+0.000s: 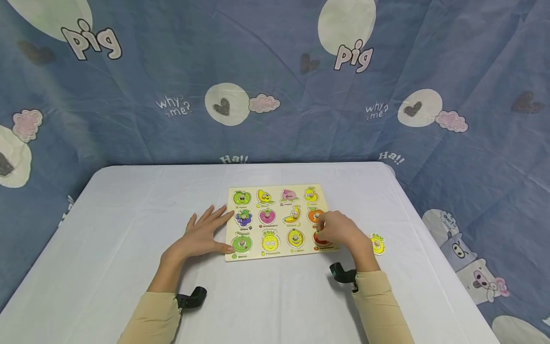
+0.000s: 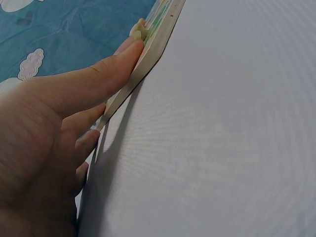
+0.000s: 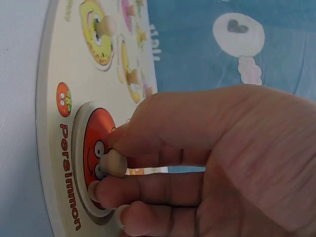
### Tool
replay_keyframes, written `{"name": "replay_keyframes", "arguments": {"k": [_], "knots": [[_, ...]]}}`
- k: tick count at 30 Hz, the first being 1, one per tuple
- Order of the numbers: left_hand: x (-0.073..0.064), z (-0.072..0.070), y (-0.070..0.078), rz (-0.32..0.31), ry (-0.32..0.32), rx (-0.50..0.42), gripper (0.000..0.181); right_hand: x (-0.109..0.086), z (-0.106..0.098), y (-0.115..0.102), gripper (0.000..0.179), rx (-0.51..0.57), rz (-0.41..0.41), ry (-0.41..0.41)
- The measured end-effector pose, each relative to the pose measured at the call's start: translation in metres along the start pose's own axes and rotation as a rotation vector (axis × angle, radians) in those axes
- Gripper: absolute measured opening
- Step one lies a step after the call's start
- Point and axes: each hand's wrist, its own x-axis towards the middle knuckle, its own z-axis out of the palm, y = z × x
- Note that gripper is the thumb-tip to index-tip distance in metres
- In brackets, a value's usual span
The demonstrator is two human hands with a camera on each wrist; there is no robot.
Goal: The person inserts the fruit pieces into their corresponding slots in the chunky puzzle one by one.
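A wooden fruit puzzle board [image 1: 253, 256] lies on the white table, with knobbed fruit pieces in rows. My left hand [image 1: 205, 236] has its fingers spread and fairly straight, resting along the board's left edge. Its thumb [image 2: 101, 84] lies against the edge near the corner by the green melon piece [image 1: 242, 243]. At the right end, my right hand [image 1: 341, 231] reaches over the near corner. Its thumb and fingers hold the wooden knob [image 3: 114, 163] of the red persimmon piece [image 3: 96, 131], which sits at its outlined place. The orange piece [image 1: 315, 215] is partly covered by this hand.
A loose pineapple piece [image 1: 378, 243] lies on the table right of the board, beside the right wrist. Black wrist cameras [image 1: 192, 297] stick out from both wrists. Behind the white tabletop [image 1: 275, 301] hangs a blue printed cloth [image 1: 275, 57].
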Motion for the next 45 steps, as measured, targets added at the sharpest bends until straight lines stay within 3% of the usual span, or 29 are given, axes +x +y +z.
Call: {"name": "replay_keyframes", "arguments": {"k": [12, 23, 33, 45], "knots": [[0.001, 0.001, 0.001, -0.002, 0.000, 0.001, 0.112, -0.002, 0.001, -0.003, 0.034, 0.003, 0.024, -0.025], [0.000, -0.002, 0.002, 0.003, -0.005, -0.008, 0.112, -0.001, -0.002, -0.001, 0.011, -0.021, 0.031, -0.055], [-0.001, -0.001, 0.001, 0.004, -0.007, -0.006, 0.112, -0.004, -0.005, 0.001, 0.008, -0.025, 0.032, -0.084], [-0.001, -0.001, 0.001, 0.003, -0.007, -0.003, 0.112, -0.007, -0.010, 0.012, 0.009, -0.007, 0.003, -0.045]]}}
